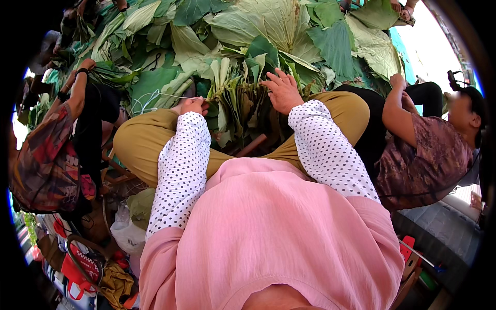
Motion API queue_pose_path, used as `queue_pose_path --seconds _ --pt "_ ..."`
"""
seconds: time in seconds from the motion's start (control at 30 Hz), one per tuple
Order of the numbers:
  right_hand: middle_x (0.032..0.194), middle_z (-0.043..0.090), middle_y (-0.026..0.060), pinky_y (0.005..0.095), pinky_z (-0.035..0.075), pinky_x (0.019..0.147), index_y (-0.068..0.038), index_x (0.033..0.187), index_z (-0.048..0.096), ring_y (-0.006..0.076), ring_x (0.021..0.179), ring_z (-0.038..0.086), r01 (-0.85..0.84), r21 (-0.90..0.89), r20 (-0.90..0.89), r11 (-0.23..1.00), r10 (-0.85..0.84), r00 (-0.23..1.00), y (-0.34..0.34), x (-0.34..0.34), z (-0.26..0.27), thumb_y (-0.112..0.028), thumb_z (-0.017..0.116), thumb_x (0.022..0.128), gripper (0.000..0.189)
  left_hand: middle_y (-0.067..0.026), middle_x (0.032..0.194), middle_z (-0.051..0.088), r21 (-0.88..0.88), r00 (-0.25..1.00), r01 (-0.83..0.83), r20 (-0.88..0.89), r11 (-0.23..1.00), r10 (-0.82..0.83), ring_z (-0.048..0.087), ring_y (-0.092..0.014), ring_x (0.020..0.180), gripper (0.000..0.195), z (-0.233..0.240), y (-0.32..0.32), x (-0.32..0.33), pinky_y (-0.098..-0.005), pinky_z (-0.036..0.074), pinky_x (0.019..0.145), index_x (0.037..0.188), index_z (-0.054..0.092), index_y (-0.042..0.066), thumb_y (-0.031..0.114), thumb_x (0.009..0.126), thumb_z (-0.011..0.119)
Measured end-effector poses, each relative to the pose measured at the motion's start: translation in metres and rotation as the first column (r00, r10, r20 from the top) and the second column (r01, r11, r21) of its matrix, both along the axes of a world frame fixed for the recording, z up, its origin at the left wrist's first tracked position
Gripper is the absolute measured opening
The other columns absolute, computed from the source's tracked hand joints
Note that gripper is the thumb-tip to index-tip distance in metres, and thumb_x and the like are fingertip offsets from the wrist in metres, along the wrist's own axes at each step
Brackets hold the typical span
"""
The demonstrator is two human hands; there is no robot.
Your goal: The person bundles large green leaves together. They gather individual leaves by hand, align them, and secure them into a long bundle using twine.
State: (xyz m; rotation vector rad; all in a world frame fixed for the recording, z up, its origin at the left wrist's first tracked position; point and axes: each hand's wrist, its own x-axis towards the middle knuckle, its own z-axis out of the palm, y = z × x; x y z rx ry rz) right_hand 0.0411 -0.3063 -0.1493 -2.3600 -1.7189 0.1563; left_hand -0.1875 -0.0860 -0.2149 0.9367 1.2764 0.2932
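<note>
A thick bundle of folded lotus leaves stands between my knees, its cut edges brown and dry. At the bundle's left side, my left hand has its fingers drawn together on a thin white string. Loose loops of that string trail off to the left over the leaves. Over on the right side, my right hand is spread with its fingers apart, the fingertips at the bundle's upper edge. Whether they press on it I cannot tell. Large flat lotus leaves lie in a heap just beyond.
A seated person works close on my right, and another person handles leaves on my left. More hands show at the far edge. A white plastic bag and a red bag lie behind on the left.
</note>
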Motion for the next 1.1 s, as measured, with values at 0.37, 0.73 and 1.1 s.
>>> queue_pose_path --seconds 0.37,0.73,1.1 --pt "0.148 0.038 0.0040 0.0523 0.017 0.114 -0.017 0.119 0.058 0.0279 0.142 0.024 0.018 0.050 0.056 0.999 -0.021 0.998 0.001 -0.004 0.003 -0.013 0.057 0.086 0.033 -0.0066 0.103 0.066 0.000 1.000 0.004 0.007 1.000 -0.004 0.066 -0.020 0.084 0.018 -0.002 0.001 -0.001 -0.0328 0.053 0.067 0.108 0.057 0.005 0.015 0.093 0.059" --pt "0.149 0.035 0.0061 0.0537 0.015 0.114 -0.017 0.115 0.060 0.0299 0.143 0.022 -0.083 -0.215 0.165 0.973 0.120 0.979 -0.003 -0.011 0.012 -0.011 0.059 0.083 0.033 -0.0066 0.100 0.067 0.008 1.000 0.001 0.018 1.000 -0.001 0.066 -0.020 0.083 0.017 -0.005 0.003 -0.004 -0.0326 0.053 0.066 0.106 0.058 0.006 0.016 0.092 0.060" --pt "0.150 0.035 0.0050 0.0525 0.017 0.114 -0.019 0.132 0.050 0.0291 0.142 0.023 0.019 -0.028 0.055 0.999 -0.017 0.998 0.001 -0.006 0.001 -0.009 0.058 0.084 0.049 -0.0065 0.100 0.066 0.012 1.000 -0.002 0.017 1.000 0.002 0.066 -0.020 0.083 0.017 -0.004 0.002 -0.003 -0.0323 0.053 0.065 0.105 0.058 0.006 0.016 0.092 0.060"
